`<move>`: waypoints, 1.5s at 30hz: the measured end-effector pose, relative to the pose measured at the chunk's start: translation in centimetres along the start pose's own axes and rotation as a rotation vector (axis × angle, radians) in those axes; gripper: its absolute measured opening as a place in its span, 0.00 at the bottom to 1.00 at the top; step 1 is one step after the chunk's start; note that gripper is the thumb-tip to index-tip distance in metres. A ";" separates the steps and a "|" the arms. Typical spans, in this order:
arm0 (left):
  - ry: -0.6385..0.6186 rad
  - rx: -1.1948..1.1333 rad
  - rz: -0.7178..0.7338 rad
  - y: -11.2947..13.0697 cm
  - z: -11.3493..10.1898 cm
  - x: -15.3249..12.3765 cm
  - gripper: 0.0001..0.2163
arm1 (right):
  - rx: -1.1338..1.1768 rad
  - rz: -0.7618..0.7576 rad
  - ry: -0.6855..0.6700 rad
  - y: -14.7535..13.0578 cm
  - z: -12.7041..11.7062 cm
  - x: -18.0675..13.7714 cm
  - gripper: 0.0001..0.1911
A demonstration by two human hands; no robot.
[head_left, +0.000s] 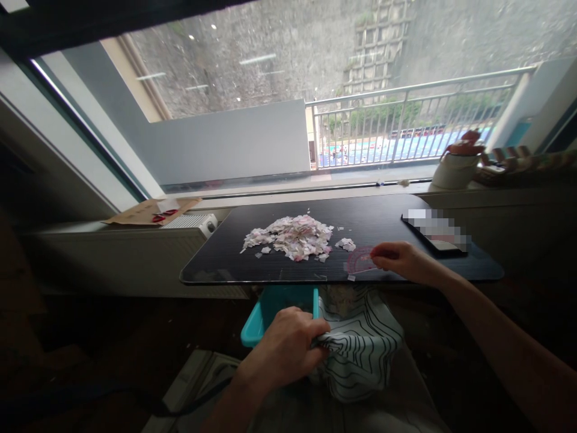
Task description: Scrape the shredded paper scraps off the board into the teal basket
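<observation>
My right hand [399, 260] is closed at the near right of the dark table, its fingertips pinching a clear protractor [358, 260] with pink markings. The protractor lies low over the tabletop, beside a small heap of paper bits [346, 244]. To its left spreads a large pile of torn paper scraps [300, 236], whitish with pink patches. Below the table edge, my left hand [291, 340] grips the edge of a pale cloth with dark wavy stripes [360, 343]. Just behind that hand is a turquoise bin [256, 322]; whether the hand touches its rim is hidden.
A dark flat device [435, 231], partly blurred out, lies at the table's right. Red-handled scissors [164, 215] rest on brown paper [135, 211] on the left ledge, by a white radiator [193, 222]. A pale pot [455, 168] stands on the sill before the window.
</observation>
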State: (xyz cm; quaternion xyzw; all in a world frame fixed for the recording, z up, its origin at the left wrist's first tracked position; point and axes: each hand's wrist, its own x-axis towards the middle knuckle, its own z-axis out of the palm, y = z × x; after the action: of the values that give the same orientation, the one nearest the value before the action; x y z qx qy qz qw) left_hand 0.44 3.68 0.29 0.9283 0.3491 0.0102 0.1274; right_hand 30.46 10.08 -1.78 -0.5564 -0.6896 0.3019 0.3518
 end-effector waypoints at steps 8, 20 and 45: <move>-0.010 -0.009 -0.010 0.1 -0.1 0.1 0.02 | -0.015 -0.028 0.054 0.2 0.5 1.0 0.14; -0.016 0.008 0.000 0.2 -0.1 0.3 0.02 | -0.014 0.011 -0.061 -1.0 -0.3 -1.4 0.12; -0.029 0.004 0.027 1.1 0.2 0.5 0.02 | -0.322 0.017 0.343 -0.1 0.0 2.8 0.14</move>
State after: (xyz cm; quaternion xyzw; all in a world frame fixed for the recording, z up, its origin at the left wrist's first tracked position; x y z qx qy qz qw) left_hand 1.55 3.13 0.30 0.9333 0.3347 -0.0021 0.1304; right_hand 30.01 12.79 -1.24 -0.6544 -0.6542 0.0922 0.3679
